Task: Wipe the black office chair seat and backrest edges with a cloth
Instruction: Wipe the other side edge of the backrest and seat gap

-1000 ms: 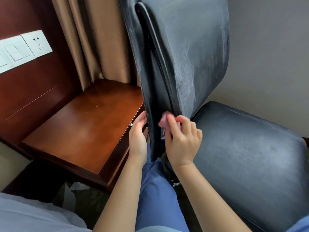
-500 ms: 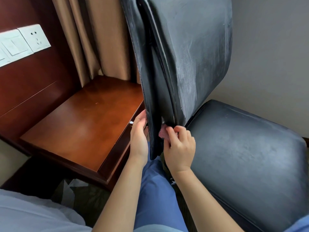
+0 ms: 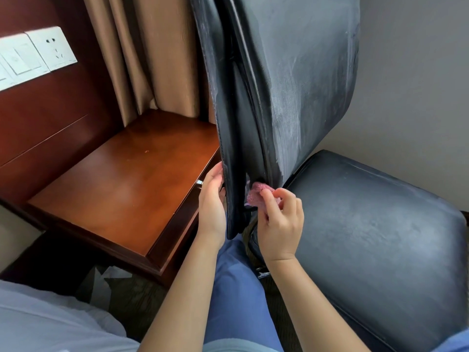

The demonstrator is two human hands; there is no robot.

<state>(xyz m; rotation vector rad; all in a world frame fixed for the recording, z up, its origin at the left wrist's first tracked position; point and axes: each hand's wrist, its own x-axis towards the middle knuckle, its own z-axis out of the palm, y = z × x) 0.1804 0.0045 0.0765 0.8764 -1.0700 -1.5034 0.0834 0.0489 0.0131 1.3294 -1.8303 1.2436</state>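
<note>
The black office chair stands side-on to the camera, its backrest [image 3: 291, 80] rising out of the top of the view and its seat [image 3: 375, 224] spreading low to the right, both surfaces streaked with pale, dusty smears. The right hand [image 3: 280, 224] holds a small pink cloth [image 3: 257, 195] bunched between thumb and curled fingers [image 3: 285, 193] and presses it into the narrow gap at the bottom of the backrest, just where the padded front panel meets the seat's rear corner. The left hand [image 3: 212, 201] lies on the other side of the backrest's lower edge, palm turned toward the leather and fingers fairly straight, touching the black outer shell (its fingertips are hidden behind that edge, so how far they wrap cannot be told). Between the two forearms a leg in blue trousers [image 3: 236, 283] shows. To the left of the chair sits a reddish-brown wooden tabletop [image 3: 121, 179], its near corner just beside the left hand; behind it hang tan curtains [image 3: 152, 54], and white wall sockets and switches [image 3: 38, 54] are mounted on the dark wood panel. A grey wall [image 3: 416, 85] fills the right background, and a light blue garment [image 3: 38, 323] occupies the lower left corner.
</note>
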